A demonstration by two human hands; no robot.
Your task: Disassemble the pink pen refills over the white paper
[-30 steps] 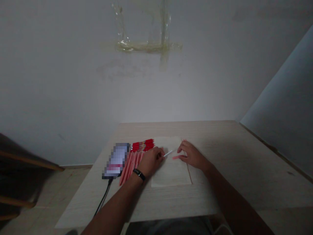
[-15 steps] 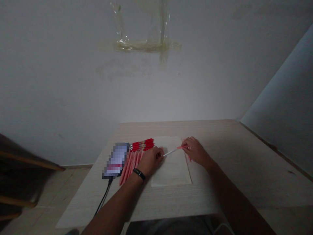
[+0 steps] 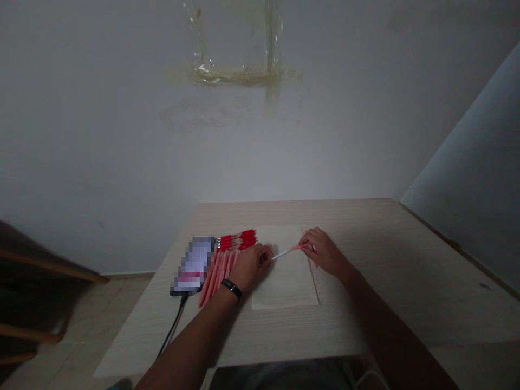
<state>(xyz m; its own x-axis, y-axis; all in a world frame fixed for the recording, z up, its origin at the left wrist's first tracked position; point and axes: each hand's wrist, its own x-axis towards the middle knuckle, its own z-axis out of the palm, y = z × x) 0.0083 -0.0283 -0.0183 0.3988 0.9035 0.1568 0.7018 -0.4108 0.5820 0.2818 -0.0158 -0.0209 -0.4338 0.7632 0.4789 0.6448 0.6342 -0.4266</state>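
Observation:
Over a pale sheet, my left hand is closed in a pinch on the left end of a thin white stick, like a pen refill. My right hand pinches a slim pink piece that meets the stick's other end, so both form one slanting line between my hands. Whether the stick runs inside the pink piece is too small to tell. Several pink pen barrels lie side by side left of my left hand. Behind them is a row of red pen parts with pointed ends and silvery tips.
A phone, its screen blurred out, lies at the table's left with a black cable running off the front. The pale wooden table meets the wall behind. Pink bits show partly behind my right hand.
My right hand has shifted very slightly left with the pink piece, and a little less of the white stick shows. The left hand has stayed in place.

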